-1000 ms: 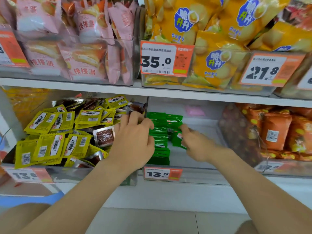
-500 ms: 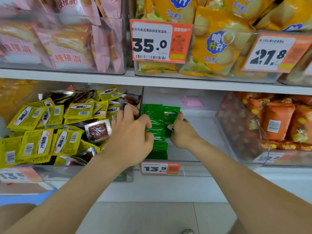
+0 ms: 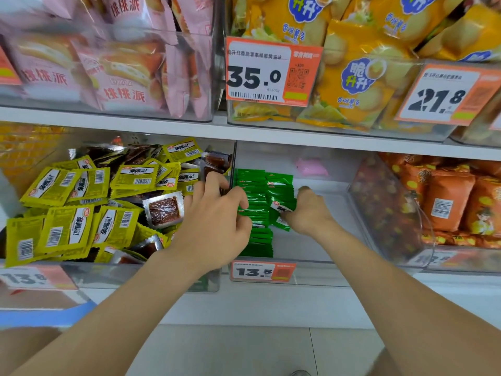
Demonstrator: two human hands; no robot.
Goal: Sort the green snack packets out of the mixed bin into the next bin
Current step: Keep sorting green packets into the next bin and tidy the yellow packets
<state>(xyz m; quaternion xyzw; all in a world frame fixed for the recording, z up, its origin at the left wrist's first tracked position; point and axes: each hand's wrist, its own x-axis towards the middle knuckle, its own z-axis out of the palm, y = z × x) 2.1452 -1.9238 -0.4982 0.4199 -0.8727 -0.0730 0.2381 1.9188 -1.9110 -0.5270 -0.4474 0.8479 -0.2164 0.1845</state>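
Biggest risk we see: the green packets stand on edge in two tight rows along the left wall of the next bin, running from about the middle of that wall to the front edge. They're slick little sachets, so one clumsy squeeze from either side and the rows probably fan over onto the bin's bare right half. A loose one could also slide back over the dividing wall into the mixed bin, among the yellow packets.

On the fingers: our left hand reaches over that wall with fingers curled onto the left row. We honestly can't tell if it's gripping or just bracing. Our right hand is curled tight against the right row, fingertips pinching a packet or two there.
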